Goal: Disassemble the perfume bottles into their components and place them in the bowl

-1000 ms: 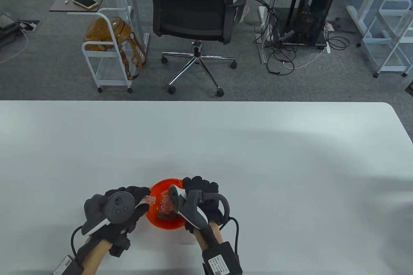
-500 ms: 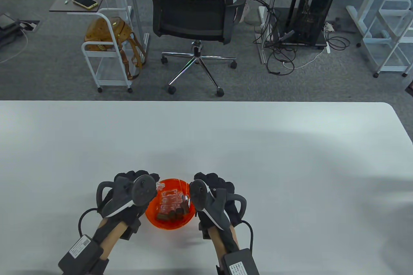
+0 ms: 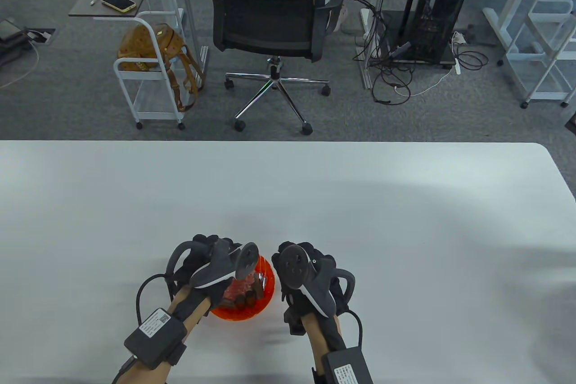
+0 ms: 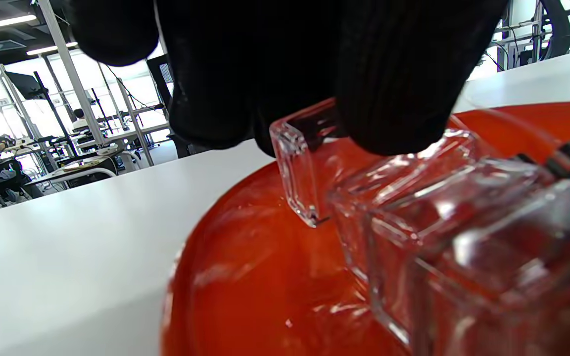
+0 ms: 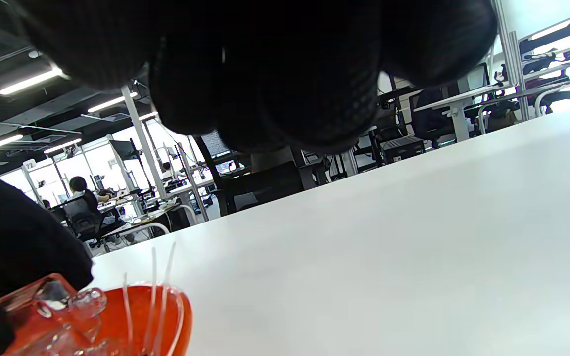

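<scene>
At the far left, beyond the worktop [image 3: 405, 204], a white trolley [image 3: 148, 73] is seen with a brown bag [image 3: 150, 47] on its lower shelf and a yellow-cased phone [image 3: 118, 1] on the dark side shelf above. A black office chair [image 3: 270, 10] is parked behind the worktop's far edge, and a tangle of cables [image 3: 396, 73] lies on the carpet to its right.

Down at the near edge, the left hand [image 3: 209, 269] is held over the left part of the orange bowl [image 3: 265, 296]. In the left wrist view its fingertips [image 4: 394, 99] are clamped on a clear glass perfume bottle [image 4: 305, 168], which is held tilted inside the bowl [image 4: 245, 277], just beside other clear glass pieces [image 4: 463, 237] already lying there. From the table view, dark brown caps [image 3: 245, 299] are made out among the glass in the bowl.

Just right of the bowl, the right hand [image 3: 310, 276] is positioned above the worktop, apart from the rim. In the right wrist view its fingers [image 5: 275, 89] are curled together with nothing seen between them. At that view's lower left the bowl's edge [image 5: 176, 316] and thin clear tubes [image 5: 159, 291] standing up from it are caught.
</scene>
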